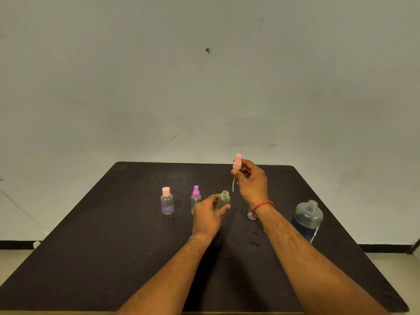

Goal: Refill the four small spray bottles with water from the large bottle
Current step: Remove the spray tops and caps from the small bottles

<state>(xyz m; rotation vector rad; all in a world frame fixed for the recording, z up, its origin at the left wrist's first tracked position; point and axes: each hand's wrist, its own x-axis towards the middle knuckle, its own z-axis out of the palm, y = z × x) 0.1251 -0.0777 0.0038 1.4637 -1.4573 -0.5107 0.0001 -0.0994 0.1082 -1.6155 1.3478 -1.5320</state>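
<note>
My left hand grips a small clear bottle with its neck uncovered, near the middle of the black table. Above and to its right, my right hand pinches a pink spray head with its thin dip tube hanging down. Two small bottles stand to the left: one with a pink cap and one with a purple spray head, partly behind my left hand. Another small clear bottle shows behind my right wrist. The large bottle, uncapped and holding water, stands at the right.
A plain pale wall rises behind the table. Water drops spot the tabletop between my forearms. A red thread band circles my right wrist. The table's right edge lies close beyond the large bottle.
</note>
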